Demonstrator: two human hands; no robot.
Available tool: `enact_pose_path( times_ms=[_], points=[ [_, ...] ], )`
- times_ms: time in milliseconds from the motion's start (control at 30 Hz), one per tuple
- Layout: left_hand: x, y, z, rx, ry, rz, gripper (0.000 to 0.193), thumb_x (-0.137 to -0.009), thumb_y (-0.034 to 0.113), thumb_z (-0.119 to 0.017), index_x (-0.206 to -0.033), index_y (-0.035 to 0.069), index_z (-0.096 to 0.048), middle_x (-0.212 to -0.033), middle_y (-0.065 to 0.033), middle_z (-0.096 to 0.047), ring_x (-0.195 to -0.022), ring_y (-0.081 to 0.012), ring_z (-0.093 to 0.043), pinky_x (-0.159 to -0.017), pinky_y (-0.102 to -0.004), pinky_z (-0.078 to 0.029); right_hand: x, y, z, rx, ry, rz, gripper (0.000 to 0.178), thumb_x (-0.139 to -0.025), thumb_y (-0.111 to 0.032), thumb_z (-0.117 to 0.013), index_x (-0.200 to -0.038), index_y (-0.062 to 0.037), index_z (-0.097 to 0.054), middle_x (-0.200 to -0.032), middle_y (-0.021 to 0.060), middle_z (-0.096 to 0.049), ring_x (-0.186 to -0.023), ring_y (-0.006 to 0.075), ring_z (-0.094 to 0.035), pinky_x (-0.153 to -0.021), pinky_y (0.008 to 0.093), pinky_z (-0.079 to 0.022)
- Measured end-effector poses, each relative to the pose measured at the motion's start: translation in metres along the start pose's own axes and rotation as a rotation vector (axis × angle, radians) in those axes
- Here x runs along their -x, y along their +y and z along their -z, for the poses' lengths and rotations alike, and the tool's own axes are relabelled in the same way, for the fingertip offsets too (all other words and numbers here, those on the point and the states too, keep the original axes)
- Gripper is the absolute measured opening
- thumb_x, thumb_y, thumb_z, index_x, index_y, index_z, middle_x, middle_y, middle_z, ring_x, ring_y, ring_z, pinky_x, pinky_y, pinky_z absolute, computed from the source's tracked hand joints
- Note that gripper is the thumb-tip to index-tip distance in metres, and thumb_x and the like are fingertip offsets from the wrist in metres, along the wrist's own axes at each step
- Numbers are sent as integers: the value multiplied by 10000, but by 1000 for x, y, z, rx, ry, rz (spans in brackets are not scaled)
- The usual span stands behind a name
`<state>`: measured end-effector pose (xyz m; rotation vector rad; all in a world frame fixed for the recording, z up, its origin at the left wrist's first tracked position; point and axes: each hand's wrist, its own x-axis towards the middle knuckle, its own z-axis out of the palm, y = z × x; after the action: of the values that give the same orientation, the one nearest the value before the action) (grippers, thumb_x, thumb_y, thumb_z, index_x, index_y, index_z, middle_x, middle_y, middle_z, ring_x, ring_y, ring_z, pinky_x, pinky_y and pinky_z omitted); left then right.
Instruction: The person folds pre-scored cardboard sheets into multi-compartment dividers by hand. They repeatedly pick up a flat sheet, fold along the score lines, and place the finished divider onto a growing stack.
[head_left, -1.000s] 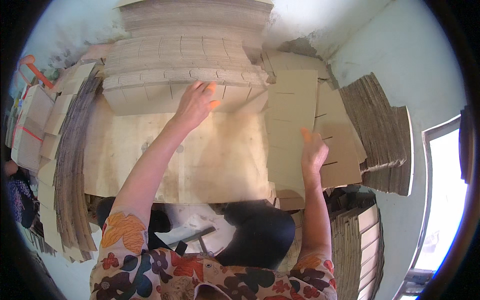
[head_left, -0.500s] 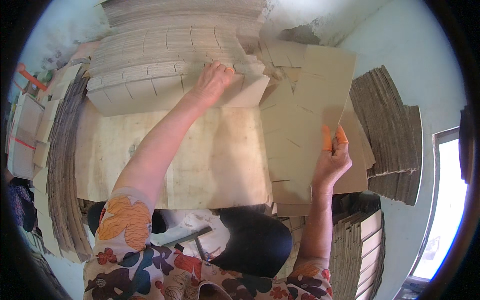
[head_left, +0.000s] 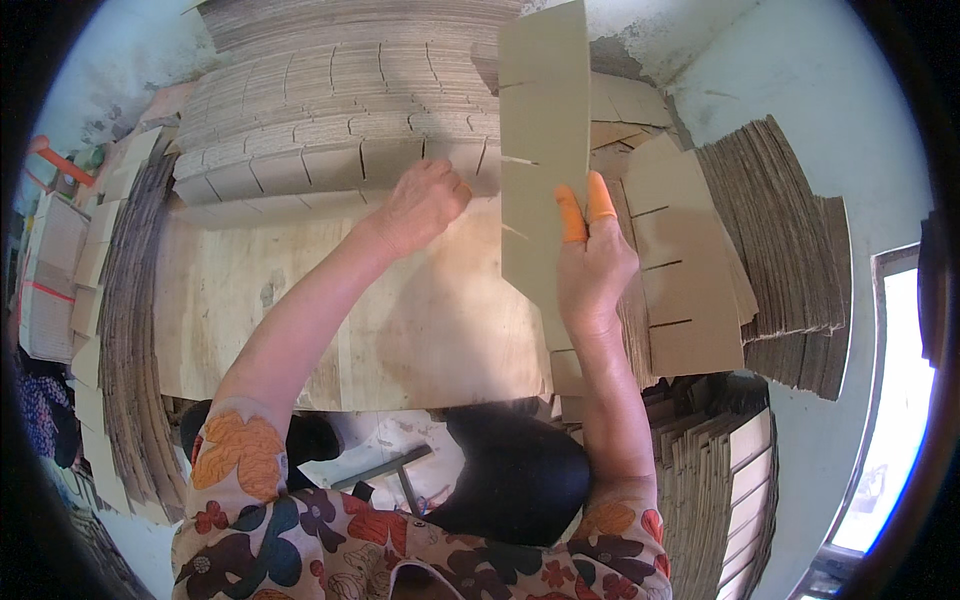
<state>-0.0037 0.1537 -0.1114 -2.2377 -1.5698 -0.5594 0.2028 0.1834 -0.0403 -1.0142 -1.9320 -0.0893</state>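
My right hand, with orange finger covers on thumb and finger, grips a slotted cardboard sheet by its lower part. The sheet stands tall over the right side of the wooden board. My left hand is closed, its fingers curled in front of a long stack of slotted cardboard strips. Whatever its fingertips hold is hidden. A narrow cardboard face runs along the stack's front edge, up to the left hand.
More slotted cardboard lies right of the board, beside a bundle of dark-edged sheets. A tall cardboard stack lines the left side. Below right stand more bundled sheets. A dark seat-like shape is below the board.
My right hand has moved left and up, lifting the cardboard sheet off the right-hand pile and turning it upright. My left hand has drawn slightly toward me from the stack's front.
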Motion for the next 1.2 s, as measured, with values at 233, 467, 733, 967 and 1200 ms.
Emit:
enact_pose_path(
  times_ms=[233, 467, 733, 967, 1200],
  points=[
    [2, 31, 12, 55, -129, -68, 59, -670, 75, -573, -712, 41, -598, -751, -59, -576, -796, -200, -544, -669, -311, -498, 6, 2, -16, -40, -66, 137, 152, -791, -44, -683, -854, 38, -572, -1000, 189, -632, -528, 229, -596, -445, 300, -475],
    [-10, 74, 48, 264, -57, -124, 76, -657, 74, -590, -722, 35, -592, -754, -65, -561, -789, -199, -514, -696, -298, -497, 16, 13, -22, 73, -205, 154, 434, -731, -117, -727, -1090, 20, -527, -838, 122, -607, -626, 276, -560, -497, 377, -481],
    [1, 72, 39, 187, -108, -131, 126, -643, 82, -610, -750, 24, -577, -760, -63, -537, -793, -203, -506, -712, -303, -495, 35, 4, 29, 121, -470, 184, 557, -793, -102, -636, -1288, 19, -413, -1011, 189, -579, -716, 351, -589, -559, 411, -516],
    [-2, 82, 49, 339, -101, -138, 172, -669, 98, -619, -803, 1, -573, -818, -94, -554, -835, -239, -526, -719, -333, -501, 72, 33, 0, 68, -623, -13, 765, -769, -12, -585, -1416, 1, -177, -1099, 249, -570, -711, 347, -638, -526, 399, -525],
    [-24, 20, 60, 369, -195, 398, 337, -739, 224, -706, -904, -27, -555, -940, -172, -587, -909, -316, -519, -794, -406, -454, 87, 25, 1, -234, -292, -68, 768, -804, 33, -554, -1452, -83, -158, -924, 174, -651, -724, 304, -649, -640, 328, -521]
  ],
)
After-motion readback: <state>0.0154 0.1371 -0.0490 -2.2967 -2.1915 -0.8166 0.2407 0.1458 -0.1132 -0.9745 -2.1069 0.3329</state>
